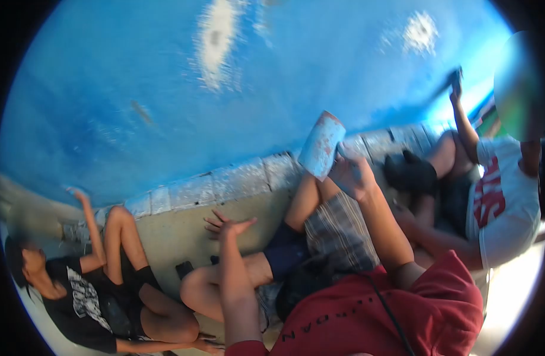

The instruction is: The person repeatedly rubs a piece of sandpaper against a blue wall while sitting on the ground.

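Note:
My right hand (pixel 354 172), at the end of a raised forearm, is closed at the edge of a rectangular plate smeared with blue and marked with rusty-brown patches (pixel 321 145). Its exact kind does not show, nor does any handle. In this view the plate overlaps the bottom of the blue wall (pixel 165 118) and the grey block course below it; whether it touches them I cannot tell. Lower and to the left, my left hand (pixel 228 225) is empty, its fingers spread above the floor.
Whitish rough patches (pixel 218 44) mark the wall. At left sits a person in a black shirt (pixel 76 296), one hand near the wall. At right a person in a white shirt (pixel 504 202) raises a dark tool (pixel 456 80) at the wall. Grey blocks (pixel 237 181) line its foot.

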Motion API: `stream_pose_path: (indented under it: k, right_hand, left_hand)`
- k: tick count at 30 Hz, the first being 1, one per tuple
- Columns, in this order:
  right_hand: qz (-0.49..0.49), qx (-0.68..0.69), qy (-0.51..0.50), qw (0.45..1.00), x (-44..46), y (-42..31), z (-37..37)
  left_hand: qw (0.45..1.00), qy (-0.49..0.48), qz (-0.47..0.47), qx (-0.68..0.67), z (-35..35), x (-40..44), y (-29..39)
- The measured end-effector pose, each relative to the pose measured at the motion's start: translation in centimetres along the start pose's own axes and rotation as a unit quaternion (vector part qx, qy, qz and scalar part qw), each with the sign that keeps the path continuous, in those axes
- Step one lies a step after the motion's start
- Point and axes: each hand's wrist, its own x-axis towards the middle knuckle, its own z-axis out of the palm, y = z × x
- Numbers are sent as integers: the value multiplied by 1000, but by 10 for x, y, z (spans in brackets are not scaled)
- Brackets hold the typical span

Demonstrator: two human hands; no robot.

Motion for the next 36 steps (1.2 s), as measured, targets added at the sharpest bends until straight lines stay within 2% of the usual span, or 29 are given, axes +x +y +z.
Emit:
stream_pose_path:
  k: [2, 3, 5, 6, 8, 10, 12, 14, 16, 17, 18, 20, 21, 23, 25, 26, 27, 29, 33, 35, 36]
  right_hand:
    - [0, 46, 48, 998, -22, -4, -13]
    - [3, 53, 49, 997, -32, -9, -25]
    - [7, 72, 30, 997, -40, -13, -44]
    - [18, 52, 46, 997, -44, -18, -25]
    - [8, 58, 33, 998, -48, -17, -29]
    - [13, 58, 26, 998, -45, -8, -31]
    - [32, 45, 20, 998, -37, 3, -37]
    - [53, 59, 3, 997, -29, 15, -39]
    - [66, 28, 20, 997, -22, 22, -28]
    - [72, 30, 14, 997, -19, 26, -26]
    - [76, 31, 9, 997, -17, 29, -26]
    - [86, 32, 7, 996, -12, 34, -27]
    - [94, 32, 10, 995, -10, 37, -28]
    - [102, 26, 5, 994, -6, 41, -28]
    - [102, 11, -9, 995, -5, 42, -27]
    - [100, -8, -7, 995, -4, 41, -27]
    - [90, -26, -7, 996, -3, 39, -27]
    - [67, -66, -7, 996, 1, 31, -23]
    - [-74, -176, 72, 979, 21, -11, 2]
    - [-244, -315, 130, 908, 39, -46, 36]
    - [-331, -362, 110, 864, 52, -69, 49]
  left_hand:
    - [985, -71, 89, 134, 6, 66, -36]
    - [954, -108, 159, 232, -6, 93, -55]
    - [972, -158, 171, -16, -68, 73, -74]
    - [957, -182, 150, -167, -91, 66, -81]
    - [938, -14, 294, -180, -109, 49, -110]
    - [916, 69, 318, -235, -129, -47, -112]
    - [870, 208, 321, -312, -112, -91, -144]
    - [844, 367, 288, -264, -92, -147, -168]
    - [795, 486, 171, -321, -58, -213, -164]
    - [766, 520, 66, -372, -22, -214, -192]
    - [674, 543, 25, -500, 6, -227, -179]
    - [691, 509, -18, -513, 92, -224, -245]
    - [695, 473, -94, -532, 102, -242, -225]
    - [741, 411, -152, -509, 157, -253, -219]
    - [827, 370, -139, -400, 249, -231, -250]
    - [861, 361, -158, -322, 273, -225, -250]
    - [883, 355, -176, -251, 294, -220, -252]
    - [895, 363, -204, -161, 312, -214, -253]
    - [890, 375, -251, -72, 323, -209, -254]
    - [884, 382, -267, -46, 325, -201, -253]
    - [881, 384, -274, -34, 327, -197, -251]
